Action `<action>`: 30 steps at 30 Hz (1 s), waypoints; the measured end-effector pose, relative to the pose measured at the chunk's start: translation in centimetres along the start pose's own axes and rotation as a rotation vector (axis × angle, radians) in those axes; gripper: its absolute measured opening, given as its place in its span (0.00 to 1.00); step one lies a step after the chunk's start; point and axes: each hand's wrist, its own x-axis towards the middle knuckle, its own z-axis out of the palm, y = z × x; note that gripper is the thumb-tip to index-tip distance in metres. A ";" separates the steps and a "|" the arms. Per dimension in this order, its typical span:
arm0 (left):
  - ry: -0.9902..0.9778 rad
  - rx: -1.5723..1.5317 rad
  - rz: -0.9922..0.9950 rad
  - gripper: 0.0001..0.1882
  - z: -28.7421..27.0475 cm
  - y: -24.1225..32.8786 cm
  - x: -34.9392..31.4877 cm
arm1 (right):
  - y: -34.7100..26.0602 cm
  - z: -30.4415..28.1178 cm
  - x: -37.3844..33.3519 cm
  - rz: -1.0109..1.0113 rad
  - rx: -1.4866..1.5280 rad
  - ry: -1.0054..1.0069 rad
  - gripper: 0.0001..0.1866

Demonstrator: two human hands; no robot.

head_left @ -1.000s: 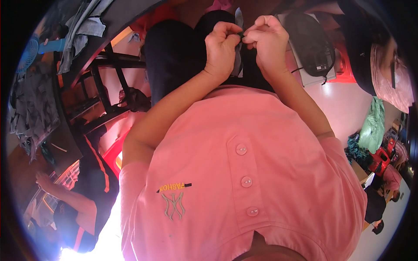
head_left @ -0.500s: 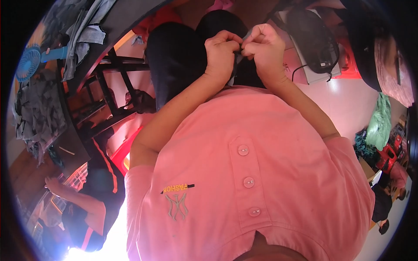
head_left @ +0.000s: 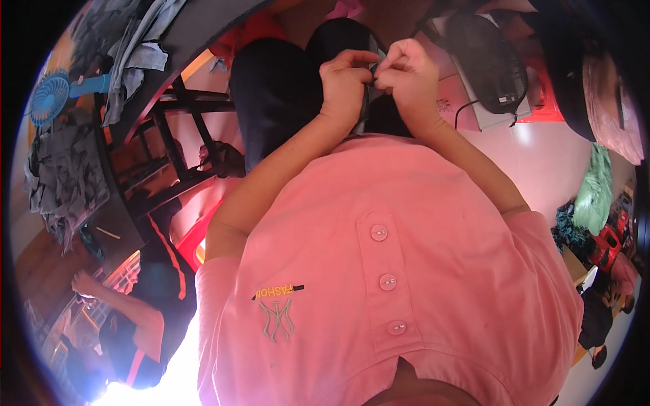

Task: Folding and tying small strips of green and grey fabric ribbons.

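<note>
My left hand (head_left: pixel 345 82) and my right hand (head_left: pixel 409 76) meet above my lap, fingertips almost touching. Both are pinched closed on a narrow grey cloth strip (head_left: pixel 366 109). Part of the strip hangs down between my wrists toward my pink shirt, and a bit shows above the fingertips. The fingers hide most of the pinched section, so its exact edge cannot be made out. Dark trousers (head_left: pixel 271 91) cover my legs beneath the hands.
Grey cloth pieces (head_left: pixel 68 176) drape over the dark table (head_left: pixel 177 51) on the left, near a blue fan (head_left: pixel 51 98). A dark-framed stool (head_left: pixel 169 145) stands below. Right of me lie a black bag (head_left: pixel 484 64) and a green bag (head_left: pixel 594 193). Co-workers sit at both sides.
My right hand has shifted slightly left, and its fingers have moved a little. The left hand stays nearly still; both keep pinching the cloth strip.
</note>
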 end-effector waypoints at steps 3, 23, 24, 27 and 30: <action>0.039 -0.208 -0.228 0.17 0.7 1.8 -0.5 | -1.2 0.2 0.2 0.028 0.030 0.003 0.13; 0.077 -0.164 -0.221 0.16 -1.4 2.9 -0.4 | 0.0 -0.1 0.0 -0.225 -0.277 -0.085 0.07; 0.073 -0.162 -0.222 0.16 -1.2 3.2 -0.5 | 0.2 -0.2 0.1 -0.225 -0.275 -0.080 0.07; 0.091 -0.196 -0.202 0.17 -0.9 3.5 -0.7 | 0.7 -0.6 0.2 -0.119 -0.322 -0.223 0.05; 0.059 -0.261 -0.178 0.16 -1.4 2.9 -0.8 | 0.7 -0.6 -0.4 -0.117 -0.386 -0.298 0.04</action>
